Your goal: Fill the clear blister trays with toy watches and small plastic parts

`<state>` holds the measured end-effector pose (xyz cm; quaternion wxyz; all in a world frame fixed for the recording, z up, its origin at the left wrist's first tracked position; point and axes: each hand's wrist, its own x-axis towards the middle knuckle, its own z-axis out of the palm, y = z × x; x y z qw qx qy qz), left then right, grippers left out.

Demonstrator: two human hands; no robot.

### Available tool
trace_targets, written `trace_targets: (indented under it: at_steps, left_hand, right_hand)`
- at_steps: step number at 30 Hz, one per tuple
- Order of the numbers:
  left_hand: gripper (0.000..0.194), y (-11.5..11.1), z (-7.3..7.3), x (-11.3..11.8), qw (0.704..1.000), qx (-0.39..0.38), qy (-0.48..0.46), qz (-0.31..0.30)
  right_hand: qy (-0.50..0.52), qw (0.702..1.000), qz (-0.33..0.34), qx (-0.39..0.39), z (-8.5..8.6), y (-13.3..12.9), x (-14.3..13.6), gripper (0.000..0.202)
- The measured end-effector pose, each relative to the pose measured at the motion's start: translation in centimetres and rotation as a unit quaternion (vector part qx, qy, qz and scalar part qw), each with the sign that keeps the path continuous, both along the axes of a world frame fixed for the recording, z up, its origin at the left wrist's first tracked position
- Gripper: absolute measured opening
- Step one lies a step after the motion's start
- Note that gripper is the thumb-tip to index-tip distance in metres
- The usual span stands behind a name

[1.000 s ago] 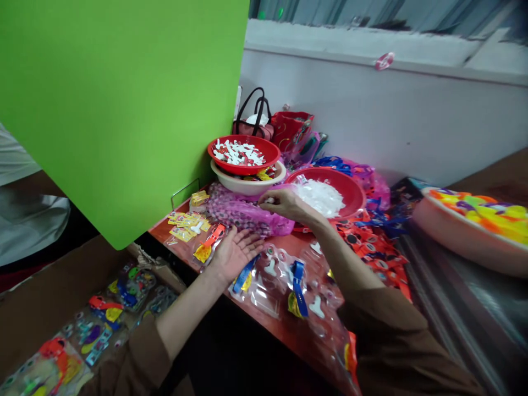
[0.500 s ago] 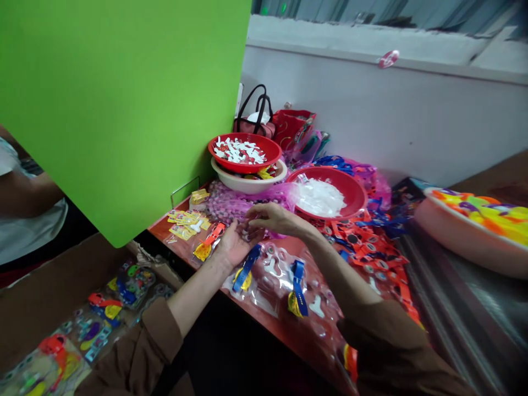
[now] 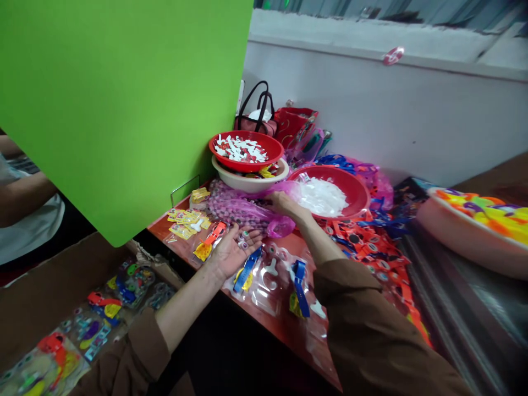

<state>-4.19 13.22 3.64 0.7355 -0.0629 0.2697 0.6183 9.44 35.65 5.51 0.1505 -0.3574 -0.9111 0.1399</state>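
My left hand is turned palm up above the table edge, fingers stretched and slightly cupped. A few small round eye-like beads rest on its palm and fingers. Farther back, my right hand reaches down at a pink plastic bag of similar beads. Its fingers curl downward against the bag; their tips, and whatever they hold, are hidden. In front lie clear plastic blister trays with blue toy watches and white pieces. An orange toy watch lies left of my left hand.
A red basin holds white pieces; another red basin sits on a cream bowl. Orange watches are heaped at right. A green panel stands left, above a carton of filled packs. A co-worker's arm shows beyond.
My right hand has moved away from my left palm, back to the pink bag, whose near edge now bulges up. My left hand has opened out flatter, showing the beads.
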Motion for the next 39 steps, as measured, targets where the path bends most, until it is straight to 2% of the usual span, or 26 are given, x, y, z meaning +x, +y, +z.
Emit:
trace_targets:
  at_steps: [4, 7, 9, 12, 16, 19, 21, 23, 25, 27, 30, 34, 37, 39]
  left_hand:
    - [0.026, -1.4, -0.6, -0.1, 1.0, -0.001, 0.027, -0.008]
    - [0.023, -2.8, -1.2, -0.3, 0.999, -0.013, 0.041, -0.016]
    - [0.02, -3.9, -1.3, -0.4, 0.999, -0.01, 0.043, -0.015]
    - [0.015, -5.5, -0.8, -0.5, 0.998, 0.001, 0.057, -0.011]
    - [0.015, -8.1, 0.3, -0.6, 0.997, -0.008, 0.075, -0.013]
    - [0.016, -10.2, 0.4, -0.8, 0.997, -0.012, 0.07, -0.022]
    - [0.016, -11.6, 0.0, -1.0, 0.997, -0.015, 0.07, -0.027]
    - [0.016, -12.7, -0.6, -1.2, 0.997, -0.016, 0.072, -0.028]
    - [0.015, -13.3, -1.0, -1.3, 0.997, -0.019, 0.073, -0.025]
    - [0.014, -13.1, -0.9, -1.4, 0.997, -0.016, 0.08, -0.019]
    - [0.016, -12.0, -0.2, -1.4, 0.994, 0.013, 0.111, -0.005]
    - [0.027, -10.3, 0.5, -1.3, 0.989, 0.049, 0.14, 0.006]
    - [0.032, -9.9, 0.2, -0.9, 0.989, 0.057, 0.138, 0.002]
    - [0.033, -9.9, -0.1, -0.7, 0.99, 0.054, 0.131, 0.004]
  right_hand:
    - [-0.035, 0.999, 0.026, -0.018, -0.3, 0.9, -0.7, 0.012]
    - [-0.028, 0.999, 0.025, -0.011, -0.1, 1.0, 0.2, 0.012]
    - [0.014, 1.0, 0.018, -0.021, 0.0, 0.9, 1.2, 0.019]
    - [0.114, 0.991, 0.007, -0.076, 0.4, -0.1, 2.5, 0.032]
    - [0.178, 0.974, -0.005, -0.142, 2.5, -3.4, 3.4, 0.035]
    - [0.212, 0.942, 0.003, -0.261, 4.9, -6.7, 3.4, 0.034]
    - [0.213, 0.922, 0.02, -0.323, 5.8, -9.0, 3.1, 0.034]
    - [0.224, 0.9, 0.037, -0.371, 5.8, -11.2, 2.6, 0.033]
    - [0.241, 0.875, 0.055, -0.416, 5.1, -13.2, 1.8, 0.033]
    - [0.237, 0.863, 0.075, -0.44, 4.1, -15.1, 0.9, 0.033]
    - [0.192, 0.873, 0.126, -0.43, 3.1, -17.6, -0.2, 0.031]
    - [0.115, 0.903, 0.192, -0.367, 3.2, -19.8, -0.8, 0.022]
    - [0.068, 0.94, 0.194, -0.274, 3.6, -20.7, -0.7, 0.012]
    - [0.064, 0.952, 0.175, -0.242, 3.5, -21.0, -0.4, 0.011]
